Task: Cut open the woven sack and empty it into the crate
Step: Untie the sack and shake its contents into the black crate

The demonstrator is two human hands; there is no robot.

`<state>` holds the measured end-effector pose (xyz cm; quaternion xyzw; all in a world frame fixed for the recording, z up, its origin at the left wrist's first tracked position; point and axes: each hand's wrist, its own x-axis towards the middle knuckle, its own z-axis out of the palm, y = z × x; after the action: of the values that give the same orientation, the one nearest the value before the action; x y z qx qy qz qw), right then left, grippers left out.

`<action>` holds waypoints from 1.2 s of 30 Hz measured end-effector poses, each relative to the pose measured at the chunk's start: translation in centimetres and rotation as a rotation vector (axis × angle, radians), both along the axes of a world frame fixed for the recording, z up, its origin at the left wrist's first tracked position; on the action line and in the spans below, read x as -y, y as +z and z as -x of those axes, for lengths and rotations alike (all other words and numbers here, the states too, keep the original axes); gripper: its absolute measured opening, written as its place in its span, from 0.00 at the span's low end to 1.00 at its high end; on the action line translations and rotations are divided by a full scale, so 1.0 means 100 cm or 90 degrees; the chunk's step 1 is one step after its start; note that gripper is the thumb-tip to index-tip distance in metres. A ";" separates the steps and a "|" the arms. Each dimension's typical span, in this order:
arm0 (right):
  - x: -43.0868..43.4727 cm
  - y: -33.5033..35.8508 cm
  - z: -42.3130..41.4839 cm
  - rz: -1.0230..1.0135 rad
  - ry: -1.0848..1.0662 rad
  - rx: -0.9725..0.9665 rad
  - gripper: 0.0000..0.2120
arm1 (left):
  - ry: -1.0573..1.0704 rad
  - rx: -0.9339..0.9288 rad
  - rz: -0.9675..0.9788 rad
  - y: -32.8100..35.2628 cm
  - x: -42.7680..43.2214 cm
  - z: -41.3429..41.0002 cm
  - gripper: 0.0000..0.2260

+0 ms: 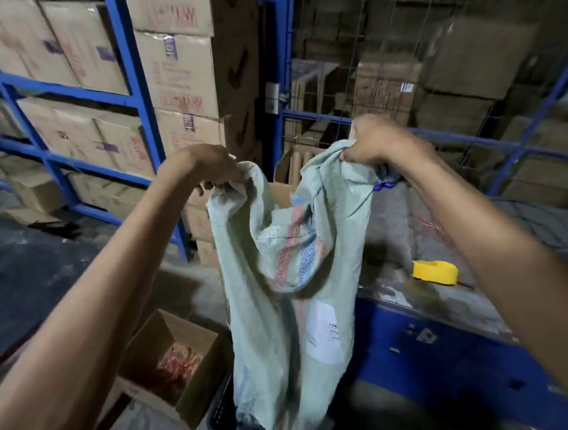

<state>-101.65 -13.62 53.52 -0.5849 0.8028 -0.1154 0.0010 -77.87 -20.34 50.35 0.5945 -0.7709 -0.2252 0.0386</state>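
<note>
Warehouse aisle, dim, concrete floor (33, 266) — blue steel racking (132, 69) w/ cardboard cartons (181, 72) on the left, wire-mesh cage (368, 70) behind.

Woven sack (288, 281) hangs upside down at centre, pale green w/ a red/blue stripe, held high by its bottom corners. Left hand (209, 170) is pressed shut, pinching one bunched corner; right hand (376, 144) likewise closed on the other corner, and something blue pokes out under that grip — can't tell what. Open mouth of the sack sits down in a dark crate (227, 417) at the bottom edge, touching or just inside its rim.

Step, as I judge it: cutting done, emptying near its end; sack looks limp and mostly flat. Next move prob. calls for a shake w/ mouth kept over the crate, then lifting clear.

White label on the sack: print too blurred to read. Red print on the cartons — illegible too.

Beside the crate, an open cardboard box (170, 367) w/ red items. Yellow object (435, 272) on the blue worktop (450, 358) to the right.
</note>
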 end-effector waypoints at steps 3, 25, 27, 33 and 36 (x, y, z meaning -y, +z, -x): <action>0.000 0.007 -0.003 -0.033 0.022 0.134 0.16 | -0.022 -0.193 0.048 -0.011 0.001 0.007 0.20; -0.069 -0.248 -0.064 -0.019 0.016 0.691 0.47 | -0.048 -0.668 0.075 -0.074 -0.026 0.079 0.16; -0.064 -0.237 -0.082 0.088 -0.113 0.779 0.31 | -0.081 -0.698 0.039 -0.070 -0.035 0.086 0.16; -0.059 -0.222 -0.072 0.320 -0.158 0.857 0.29 | -0.208 -0.858 -0.385 -0.089 -0.025 0.036 0.49; -0.054 -0.205 -0.057 0.339 -0.158 0.859 0.28 | -0.057 -0.782 -0.182 -0.149 -0.020 0.011 0.51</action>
<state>-95.92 -8.20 32.97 -0.2718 0.6328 -0.6406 0.3395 -78.94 -18.29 35.50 0.3236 -0.5946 -0.6274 0.3849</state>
